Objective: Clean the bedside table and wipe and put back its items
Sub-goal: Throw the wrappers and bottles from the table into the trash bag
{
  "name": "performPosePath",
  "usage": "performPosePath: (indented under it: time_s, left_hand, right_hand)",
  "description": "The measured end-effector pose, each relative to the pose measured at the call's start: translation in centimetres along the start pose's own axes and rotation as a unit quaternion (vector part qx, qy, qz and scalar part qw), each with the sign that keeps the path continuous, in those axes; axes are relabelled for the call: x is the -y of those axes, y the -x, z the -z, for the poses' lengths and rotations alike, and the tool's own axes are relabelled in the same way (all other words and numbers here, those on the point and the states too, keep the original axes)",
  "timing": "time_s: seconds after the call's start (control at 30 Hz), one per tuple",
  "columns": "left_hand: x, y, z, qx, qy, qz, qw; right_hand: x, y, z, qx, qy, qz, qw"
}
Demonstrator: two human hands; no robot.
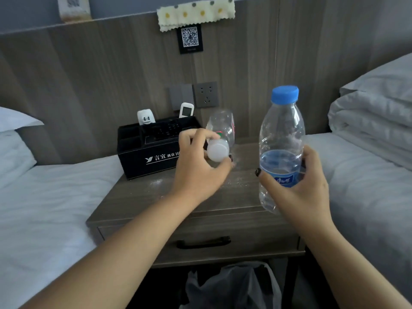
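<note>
Clear plastic bottles occupy both hands above the bedside table (138,197). Right hand (305,188) wraps the blue-capped bottle (282,139), part-filled, moderately light; grip mid-body. Left hand (198,166) pinches the tilted white-capped bottle (219,139) near its neck; apparently empty, easily crushed. Black organiser box (151,152) stands just left; white powder (157,181) dusts the tabletop.

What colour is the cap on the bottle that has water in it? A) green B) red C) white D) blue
D: the right hand holds the upright bottle with water, and its cap is blue; the white cap is on the empty-looking bottle in the left hand.
</note>
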State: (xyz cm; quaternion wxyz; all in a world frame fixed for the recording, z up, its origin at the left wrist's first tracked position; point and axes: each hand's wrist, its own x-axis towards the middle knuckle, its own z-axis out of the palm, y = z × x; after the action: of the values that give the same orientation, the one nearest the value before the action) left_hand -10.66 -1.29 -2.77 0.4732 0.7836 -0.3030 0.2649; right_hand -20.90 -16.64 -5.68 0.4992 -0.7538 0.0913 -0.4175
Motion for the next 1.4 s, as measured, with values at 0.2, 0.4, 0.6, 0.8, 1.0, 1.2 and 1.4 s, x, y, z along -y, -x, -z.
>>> performPosePath:
  time_s: [0.2, 0.4, 0.6, 0.8, 1.0, 1.2, 1.4]
  left_hand:
    - [-2.9, 9.6, 7.6, -0.160, 0.213, 0.043, 0.963]
    - [-3.6, 14.6, 12.0, -0.238, 0.190, 0.041, 0.952]
    - [-1.8, 14.5, 14.0, -0.106, 0.058, -0.044, 0.992]
    - [0.0, 16.2, 13.0, -0.015, 0.105, 0.029, 0.994]
    - [1.6, 18.0, 13.3, 0.039, 0.215, 0.143, 0.965]
    - [1.9, 18.1, 13.3, 0.076, 0.209, 0.178, 0.959]
    - [2.1, 18.3, 13.0, 0.096, 0.067, 0.157, 0.981]
  right_hand:
    - [3.5, 5.2, -0.1, 0.085, -0.072, 0.032, 0.993]
    - [5.5, 9.1, 0.0, 0.158, -0.152, 0.029, 0.975]
    - [6.9, 11.5, -0.8, 0.237, -0.098, 0.038, 0.966]
    - [7.9, 12.3, -1.3, 0.302, 0.022, 0.080, 0.950]
    - [7.6, 12.8, -2.6, 0.383, 0.067, 0.066, 0.919]
    - [7.2, 13.3, -3.5, 0.440, 0.134, 0.109, 0.881]
    - [8.4, 11.4, -2.1, 0.380, 0.066, 0.048, 0.921]
